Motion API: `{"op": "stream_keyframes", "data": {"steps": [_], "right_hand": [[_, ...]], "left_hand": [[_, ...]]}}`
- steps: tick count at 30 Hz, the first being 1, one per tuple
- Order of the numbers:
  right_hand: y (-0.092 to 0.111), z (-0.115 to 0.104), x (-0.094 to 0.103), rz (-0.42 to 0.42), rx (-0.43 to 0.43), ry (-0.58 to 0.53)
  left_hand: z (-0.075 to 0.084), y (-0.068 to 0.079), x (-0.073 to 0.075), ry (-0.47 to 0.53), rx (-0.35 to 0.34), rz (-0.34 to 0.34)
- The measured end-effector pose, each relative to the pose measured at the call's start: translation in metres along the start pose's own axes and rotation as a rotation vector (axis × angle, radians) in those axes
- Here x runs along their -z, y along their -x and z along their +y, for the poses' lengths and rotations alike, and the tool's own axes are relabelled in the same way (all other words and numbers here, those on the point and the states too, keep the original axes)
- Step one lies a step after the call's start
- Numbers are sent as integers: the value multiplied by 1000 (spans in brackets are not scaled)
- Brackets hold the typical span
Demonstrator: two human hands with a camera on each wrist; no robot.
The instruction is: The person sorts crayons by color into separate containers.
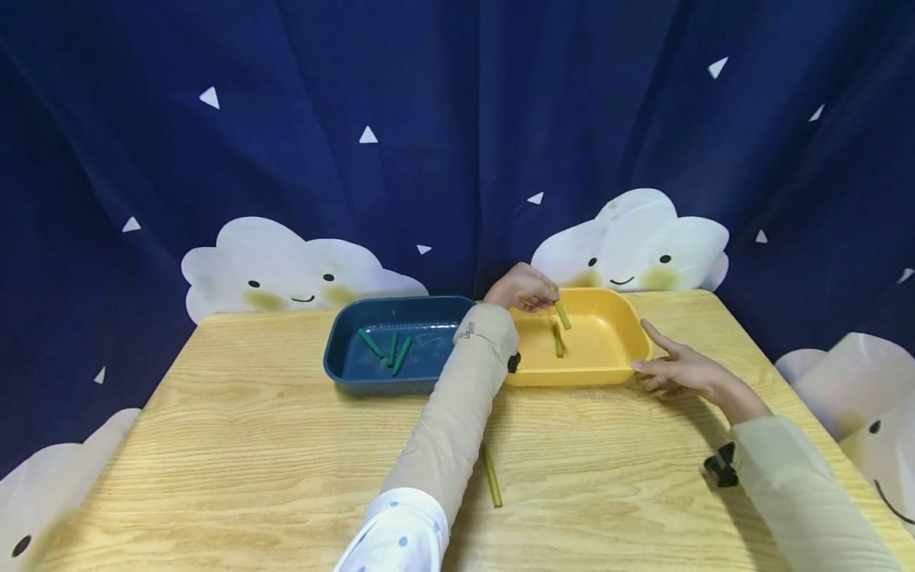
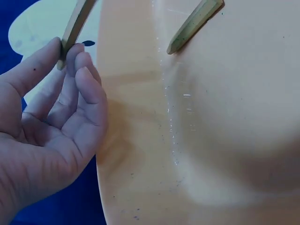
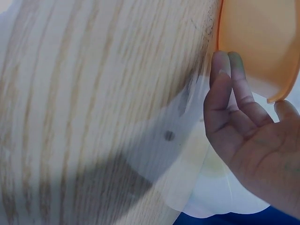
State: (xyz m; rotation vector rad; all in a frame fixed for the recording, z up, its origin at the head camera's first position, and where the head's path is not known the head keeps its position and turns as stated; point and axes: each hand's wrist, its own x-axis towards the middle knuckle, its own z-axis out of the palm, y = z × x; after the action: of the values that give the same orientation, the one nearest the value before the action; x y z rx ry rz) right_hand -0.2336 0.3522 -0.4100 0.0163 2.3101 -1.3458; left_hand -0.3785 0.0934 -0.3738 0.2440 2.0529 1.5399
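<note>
Over the back left part of the yellow tray [image 1: 572, 376], my left hand [image 1: 525, 287] pinches an olive-yellow stick [image 1: 563, 314] between thumb and fingertips. That stick [image 2: 77, 26] looks faceted in the left wrist view and slants upward from the fingers. Below it, a similar stick [image 1: 558, 340] lies on the tray floor. My right hand [image 1: 682, 372] is at the tray's right end, fingers extended. In the right wrist view, its fingertips [image 3: 220, 61] touch the tray's outer wall, the thumb at the rim.
A dark blue tray [image 1: 382, 387] stands left of the yellow one, with several green sticks [image 1: 392, 349] inside. Another olive-yellow stick [image 1: 492, 477] lies on the wooden table [image 1: 250, 445] beside my left forearm. A blue curtain [image 1: 457, 143] with clouds hangs behind the table.
</note>
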Motion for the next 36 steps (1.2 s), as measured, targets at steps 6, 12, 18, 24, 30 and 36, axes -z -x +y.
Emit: {"op": "stream_keyframes", "data": {"steps": [6, 12, 18, 24, 30, 36], "right_hand": [[-1, 0, 0, 3, -4, -4], [-1, 0, 0, 2, -7, 1], [0, -1, 0, 0, -8, 4], [0, -2, 0, -10, -2, 10], [1, -2, 0, -12, 5, 17], [0, -1, 0, -12, 3, 15]], "left_hand": [[-2, 0, -2, -49, 2, 16], [-4, 1, -3, -110, 56, 36], [1, 4, -1, -73, 94, 59], [11, 7, 3, 10, 46, 18], [22, 14, 6, 35, -28, -63], [29, 27, 6, 40, -84, -88]]}}
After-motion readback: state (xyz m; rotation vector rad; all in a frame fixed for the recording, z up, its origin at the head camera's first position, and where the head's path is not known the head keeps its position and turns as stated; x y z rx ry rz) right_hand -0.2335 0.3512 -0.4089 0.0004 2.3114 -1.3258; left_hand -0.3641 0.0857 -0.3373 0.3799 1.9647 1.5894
